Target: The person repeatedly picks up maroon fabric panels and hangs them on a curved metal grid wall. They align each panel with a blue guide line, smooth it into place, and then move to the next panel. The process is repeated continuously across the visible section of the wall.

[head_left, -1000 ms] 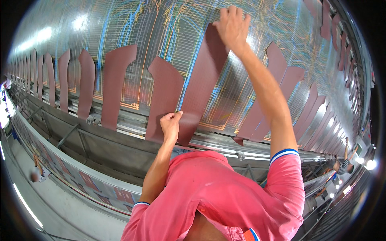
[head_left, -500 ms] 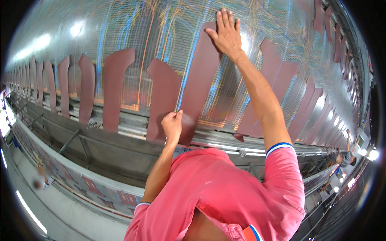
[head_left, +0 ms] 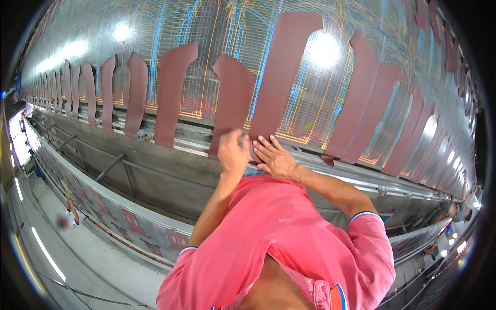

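Note:
A long maroon-brown flat panel (head_left: pixel 287 67), like a cut piece of fabric or leather, lies on the metal table in front of me. My right hand (head_left: pixel 275 158) rests palm down on its near end, fingers spread. Just left of it, my left hand (head_left: pixel 234 155) hovers by the near edge, slightly blurred, fingers loosely bent and apart with nothing seen in them. A shorter brown panel (head_left: pixel 233 95) with an angled top lies beside the long one, its near end partly behind my left hand.
The shiny metal table (head_left: pixel 206 82) carries coloured guide lines and rows of similar brown panels (head_left: pixel 173 93) to both sides. A metal rail (head_left: pixel 196 147) runs along its near edge. Behind me stands another long table (head_left: pixel 129 204) with panels. Other people are far left and far right.
My right hand has come down from the far end of the long panel to its near end. The left hand has loosened its pinch at the panel's edge.

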The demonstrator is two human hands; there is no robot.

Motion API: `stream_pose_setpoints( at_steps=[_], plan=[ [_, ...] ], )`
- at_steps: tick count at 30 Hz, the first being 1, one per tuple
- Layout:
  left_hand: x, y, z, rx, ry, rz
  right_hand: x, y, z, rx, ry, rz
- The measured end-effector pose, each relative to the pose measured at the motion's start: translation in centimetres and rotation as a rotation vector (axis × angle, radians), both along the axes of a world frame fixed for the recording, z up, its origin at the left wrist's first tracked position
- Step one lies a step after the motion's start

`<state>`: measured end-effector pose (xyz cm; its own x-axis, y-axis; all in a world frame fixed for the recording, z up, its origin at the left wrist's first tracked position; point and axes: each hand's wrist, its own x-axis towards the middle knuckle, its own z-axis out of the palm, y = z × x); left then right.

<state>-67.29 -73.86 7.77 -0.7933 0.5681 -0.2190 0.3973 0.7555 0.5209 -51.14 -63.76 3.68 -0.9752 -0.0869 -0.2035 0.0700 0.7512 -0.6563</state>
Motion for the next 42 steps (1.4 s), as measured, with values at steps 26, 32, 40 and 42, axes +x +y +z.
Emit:
stream_pose_setpoints(
  at_steps=[26,32,40,42],
  plan=[
    [-13.9,-2.5,-2.7,0.307,-1.718,0.219,-11.6,-13.3,7.5,-1.281,0.083,-1.711],
    [-20.2,3.3,-6.2,0.400,-1.425,0.208,-13.4,-15.1,10.3,-1.191,0.072,-1.691],
    [-22.8,12.0,-2.0,0.414,-1.569,0.146,-11.8,-15.9,8.0,-1.216,0.250,-1.786],
    [-24.1,13.9,-1.9,0.503,-1.650,0.177,-11.3,-15.0,7.4,-1.237,0.251,-1.820]
  ],
)
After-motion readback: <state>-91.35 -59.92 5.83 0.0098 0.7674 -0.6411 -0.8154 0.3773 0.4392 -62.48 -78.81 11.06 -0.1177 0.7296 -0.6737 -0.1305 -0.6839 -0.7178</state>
